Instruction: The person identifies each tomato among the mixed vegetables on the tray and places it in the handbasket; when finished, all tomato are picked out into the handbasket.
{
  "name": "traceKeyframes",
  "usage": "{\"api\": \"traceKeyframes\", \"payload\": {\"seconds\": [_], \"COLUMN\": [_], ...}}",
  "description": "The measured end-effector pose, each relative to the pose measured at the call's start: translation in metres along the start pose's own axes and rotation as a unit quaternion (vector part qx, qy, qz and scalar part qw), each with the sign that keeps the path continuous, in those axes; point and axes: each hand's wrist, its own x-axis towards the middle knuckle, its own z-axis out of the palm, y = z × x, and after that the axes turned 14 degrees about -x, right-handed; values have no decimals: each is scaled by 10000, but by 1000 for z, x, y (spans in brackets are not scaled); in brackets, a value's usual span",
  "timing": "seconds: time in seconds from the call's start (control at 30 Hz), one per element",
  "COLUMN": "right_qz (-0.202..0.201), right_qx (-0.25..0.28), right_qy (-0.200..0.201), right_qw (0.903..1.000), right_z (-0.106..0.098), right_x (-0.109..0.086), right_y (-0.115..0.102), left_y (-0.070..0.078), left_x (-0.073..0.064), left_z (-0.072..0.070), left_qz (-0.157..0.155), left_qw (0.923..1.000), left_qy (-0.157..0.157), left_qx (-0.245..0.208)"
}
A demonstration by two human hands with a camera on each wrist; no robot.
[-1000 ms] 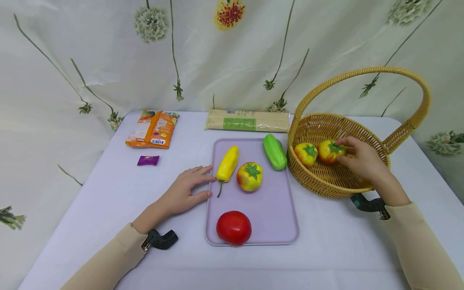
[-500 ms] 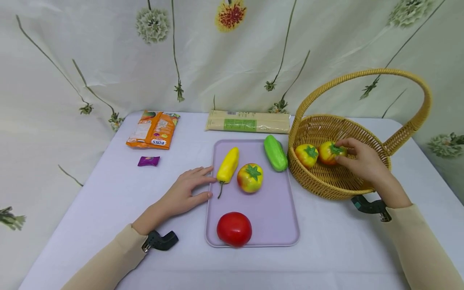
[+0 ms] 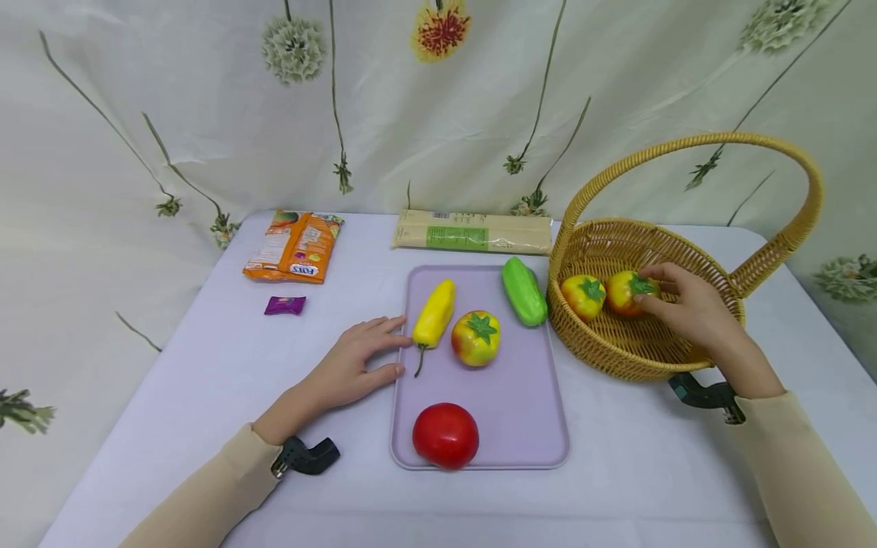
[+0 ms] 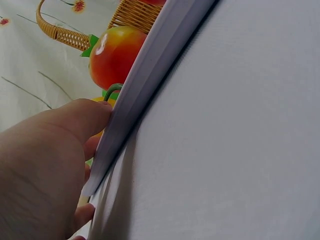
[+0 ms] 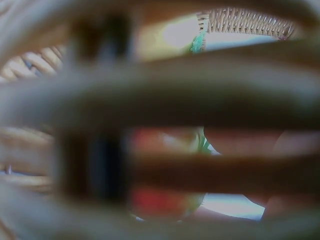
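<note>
My right hand (image 3: 687,308) reaches into the wicker basket (image 3: 644,365) and holds a yellow-and-red persimmon (image 3: 622,294) by its top, thumb and fingers around the green leaves. A second persimmon (image 3: 582,298) lies beside it in the basket. Basket weave blurs most of the right wrist view. At the lilac tray's (image 3: 507,411) left rim rests my left hand (image 3: 352,365), its fingers loosely extended, with fingertips close to a yellow chili pepper (image 3: 433,316). The left wrist view shows the thumb (image 4: 92,112) against that rim. Another persimmon (image 3: 476,339) sits mid-tray.
A red round fruit (image 3: 445,436) lies at the tray's front edge, and a green cucumber (image 3: 524,292) at its back right corner. Behind the tray is a long beige packet (image 3: 473,232). An orange snack bag (image 3: 294,247) and a purple wrapped sweet (image 3: 285,305) lie at the left.
</note>
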Motion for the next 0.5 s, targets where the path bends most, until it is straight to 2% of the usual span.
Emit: {"api": "traceKeyframes", "payload": {"seconds": [0.5], "right_qz": [-56], "right_qx": [-6], "right_qy": [88], "right_qw": [9999], "right_z": [-1], "right_x": [0], "right_y": [2], "left_y": [1], "left_x": [0], "left_z": [1], "left_qz": [-43], "left_qw": [10000], "left_qy": [1], "left_qx": [-4]}}
